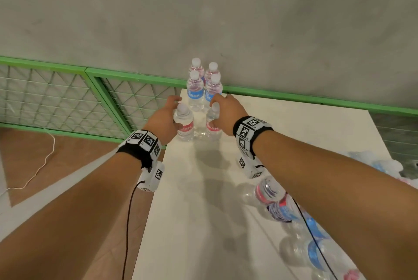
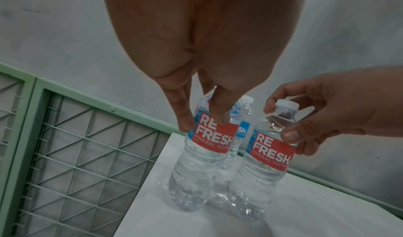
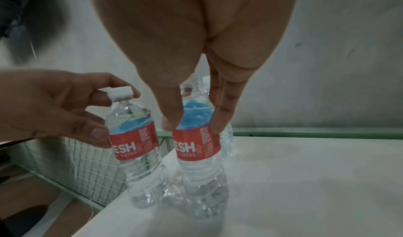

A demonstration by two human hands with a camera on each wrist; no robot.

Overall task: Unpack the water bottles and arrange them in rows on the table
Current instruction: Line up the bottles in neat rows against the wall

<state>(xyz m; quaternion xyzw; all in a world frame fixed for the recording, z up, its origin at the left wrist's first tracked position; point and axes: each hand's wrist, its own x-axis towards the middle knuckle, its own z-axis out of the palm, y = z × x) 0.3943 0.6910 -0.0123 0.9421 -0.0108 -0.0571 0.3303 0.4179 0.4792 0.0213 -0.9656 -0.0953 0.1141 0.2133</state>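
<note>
On the table (image 1: 203, 211): we see four upright bottles (image 1: 195, 89) in two rows at the far end, near the wall.
Left hand (image 1: 164, 119): we see its fingers (image 2: 185, 120) curled around the shoulder of the left bottle (image 1: 184, 124), thumb on the red label.
Right hand (image 1: 227, 115): we see its fingers (image 3: 219, 118) and thumb pinching the right bottle (image 1: 213, 124) just above its label.
Held bottles: both stand upright on the table, side by side, just in front of the four.
Pack (image 1: 294, 223): more bottles lie under our right forearm.
</note>
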